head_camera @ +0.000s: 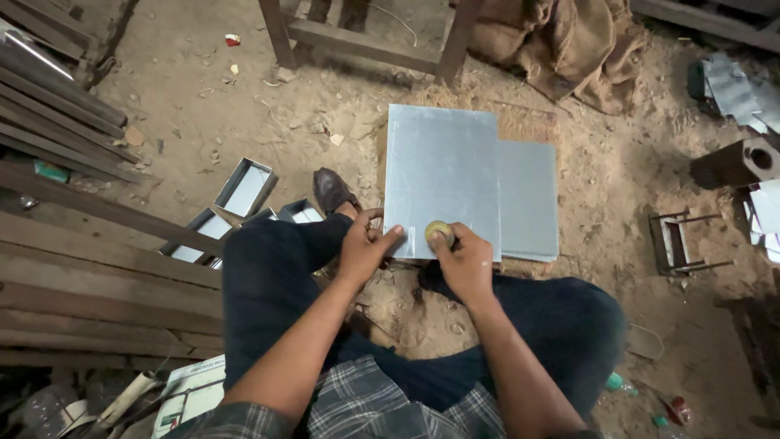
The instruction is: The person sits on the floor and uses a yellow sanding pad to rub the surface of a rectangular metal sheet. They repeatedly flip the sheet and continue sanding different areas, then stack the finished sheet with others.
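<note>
Top metal sheet (441,175) pale silver-grey, matte with faint bluish sheen; sheets under it (530,199) duller, darker grey. Small round object (439,232) at sheet's near edge yellowish-tan. Trousers (268,268) dark navy, plain. Shirt (382,406) grey-and-white plaid. Shoe (331,189) dark brown. Floor (601,162) sandy tan, speckled with debris. Sack cloth (561,41) brown burlap weave. Open metal trays (246,186) silver-grey inside, dark rims. Wood planks (89,268) dull reddish-brown. Bit of litter (232,39) red and white.

Both hands (366,244) (465,258) grip a grey metal sheet (441,179).
</note>
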